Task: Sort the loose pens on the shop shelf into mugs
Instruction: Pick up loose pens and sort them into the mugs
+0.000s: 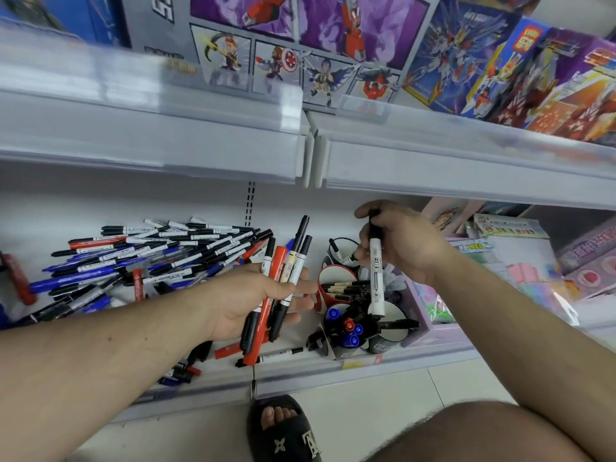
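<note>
White metal shelf (333, 208), white back wall, pale floor tiles below, and a dark sandal (283, 431) pokes in at the shelf's front edge. Writing? The printing on the markers is too small and blurred to read; red Chinese characters sit on a yellow patch on a toy box (520, 38) up on the upper shelf, next to a purple box of brick figures (310, 45).

The left hand (253, 301) has its grip curled round a bundle of markers (280, 281), black and red, fanned upward over the shelf's middle. The right hand (396, 241) pinches a single white marker with a black cap (376, 271), hanging upright just above the mugs (336, 278) clustered near the front edge, right of centre. One mug holds black pens, another blue and red caps.

Toward the left end lies the big loose pile of pens (140, 255), black, blue, red, with strays (276, 356) along the front edge. Pink stationery boxes (520, 271) crowd the right end, hard against the mugs.
</note>
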A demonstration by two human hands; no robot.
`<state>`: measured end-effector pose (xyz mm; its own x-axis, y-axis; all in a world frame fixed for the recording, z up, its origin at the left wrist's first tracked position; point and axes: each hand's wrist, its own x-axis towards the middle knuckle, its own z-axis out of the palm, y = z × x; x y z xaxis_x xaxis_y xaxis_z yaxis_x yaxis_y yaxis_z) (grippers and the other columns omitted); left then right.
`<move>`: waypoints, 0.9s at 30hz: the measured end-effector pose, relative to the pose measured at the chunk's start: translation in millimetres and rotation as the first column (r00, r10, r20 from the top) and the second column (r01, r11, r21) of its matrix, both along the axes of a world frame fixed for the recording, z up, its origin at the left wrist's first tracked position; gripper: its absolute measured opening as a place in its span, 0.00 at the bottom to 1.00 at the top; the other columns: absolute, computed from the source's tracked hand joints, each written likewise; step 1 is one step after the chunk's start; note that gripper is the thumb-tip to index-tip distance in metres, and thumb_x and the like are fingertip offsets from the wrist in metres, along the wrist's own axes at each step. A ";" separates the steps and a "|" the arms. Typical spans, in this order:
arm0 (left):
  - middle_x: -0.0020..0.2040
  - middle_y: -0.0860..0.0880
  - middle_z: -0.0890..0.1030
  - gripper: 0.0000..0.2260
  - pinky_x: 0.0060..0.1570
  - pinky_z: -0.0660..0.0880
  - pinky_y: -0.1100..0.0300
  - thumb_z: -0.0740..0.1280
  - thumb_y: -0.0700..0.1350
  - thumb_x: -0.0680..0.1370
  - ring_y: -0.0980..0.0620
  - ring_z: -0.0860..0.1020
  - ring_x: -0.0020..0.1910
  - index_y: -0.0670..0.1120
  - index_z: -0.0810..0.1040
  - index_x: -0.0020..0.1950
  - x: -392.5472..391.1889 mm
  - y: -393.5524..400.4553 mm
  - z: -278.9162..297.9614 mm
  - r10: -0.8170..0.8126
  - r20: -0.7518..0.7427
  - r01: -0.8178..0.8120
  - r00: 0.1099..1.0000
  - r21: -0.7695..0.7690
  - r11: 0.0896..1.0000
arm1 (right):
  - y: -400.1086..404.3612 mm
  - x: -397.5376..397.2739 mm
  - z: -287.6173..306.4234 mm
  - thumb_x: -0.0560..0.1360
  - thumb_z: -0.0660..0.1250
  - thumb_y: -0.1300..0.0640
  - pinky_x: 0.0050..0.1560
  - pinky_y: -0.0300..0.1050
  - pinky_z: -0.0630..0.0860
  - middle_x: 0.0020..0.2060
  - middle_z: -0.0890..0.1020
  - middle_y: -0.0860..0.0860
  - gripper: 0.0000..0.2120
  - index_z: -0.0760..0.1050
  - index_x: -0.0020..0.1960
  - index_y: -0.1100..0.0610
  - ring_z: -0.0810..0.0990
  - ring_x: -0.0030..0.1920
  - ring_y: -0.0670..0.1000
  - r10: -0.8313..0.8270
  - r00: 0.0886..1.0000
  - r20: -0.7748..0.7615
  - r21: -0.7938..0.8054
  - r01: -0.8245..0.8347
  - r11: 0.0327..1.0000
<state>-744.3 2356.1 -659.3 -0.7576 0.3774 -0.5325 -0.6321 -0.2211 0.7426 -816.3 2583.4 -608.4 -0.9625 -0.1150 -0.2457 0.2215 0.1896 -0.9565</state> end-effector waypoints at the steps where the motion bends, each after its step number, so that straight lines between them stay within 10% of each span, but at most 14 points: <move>1: 0.53 0.44 0.85 0.12 0.50 0.81 0.52 0.62 0.32 0.80 0.45 0.84 0.52 0.42 0.80 0.59 0.5 3.2 -1.3 -0.002 0.004 0.002 1.000 -0.002 1.000 | 2.0 -0.8 0.7 0.79 0.51 0.66 0.33 0.50 0.77 0.29 0.73 0.59 0.13 0.74 0.51 0.61 0.75 0.30 0.58 -0.015 1.000 0.000 0.011 0.015 1.000; 6: 0.51 0.46 0.86 0.11 0.44 0.83 0.55 0.62 0.32 0.80 0.48 0.85 0.48 0.40 0.77 0.61 -6.9 26.7 -4.6 0.027 -0.003 -0.027 1.000 -0.016 1.000 | 42.5 -9.5 -18.6 0.75 0.49 0.65 0.33 0.47 0.68 0.25 0.72 0.56 0.10 0.69 0.47 0.60 0.69 0.26 0.54 -0.127 0.988 0.086 0.389 0.084 0.917; 10: 0.50 0.47 0.86 0.12 0.42 0.82 0.56 0.62 0.33 0.80 0.49 0.85 0.47 0.42 0.77 0.62 -17.6 48.0 -6.9 0.035 -0.007 -0.035 0.999 -0.003 0.999 | 90.6 0.2 -61.5 0.80 0.54 0.64 0.31 0.42 0.66 0.34 0.72 0.52 0.11 0.70 0.43 0.55 0.69 0.30 0.48 -0.037 0.965 0.259 0.771 -0.183 0.610; 16: 0.51 0.47 0.86 0.12 0.46 0.82 0.54 0.61 0.33 0.81 0.48 0.85 0.49 0.42 0.77 0.61 -19.2 53.8 -16.4 0.010 0.001 -0.010 1.000 -0.058 0.998 | 134.8 16.0 -135.8 0.80 0.59 0.43 0.24 0.35 0.65 0.32 0.82 0.56 0.22 0.76 0.47 0.63 0.68 0.21 0.50 -0.242 0.916 0.321 0.817 -0.139 0.559; 24: 0.51 0.48 0.86 0.12 0.42 0.82 0.55 0.62 0.33 0.80 0.48 0.85 0.49 0.44 0.79 0.59 -21.4 35.6 -21.9 0.055 0.013 -0.054 0.998 -0.101 0.993 | 132.1 13.3 -147.5 0.77 0.67 0.57 0.29 0.37 0.69 0.38 0.81 0.51 0.01 0.76 0.47 0.52 0.76 0.35 0.49 -0.130 0.983 0.132 0.902 -0.065 0.428; 27: 0.52 0.48 0.86 0.12 0.38 0.82 0.57 0.62 0.33 0.80 0.48 0.85 0.49 0.44 0.79 0.59 -22.3 32.8 -21.0 0.047 0.008 -0.046 0.999 -0.088 0.995 | 138.9 17.5 -126.8 0.77 0.65 0.60 0.38 0.40 0.70 0.47 0.84 0.54 0.08 0.81 0.53 0.53 0.78 0.42 0.53 -0.089 0.996 -0.026 0.882 0.065 0.467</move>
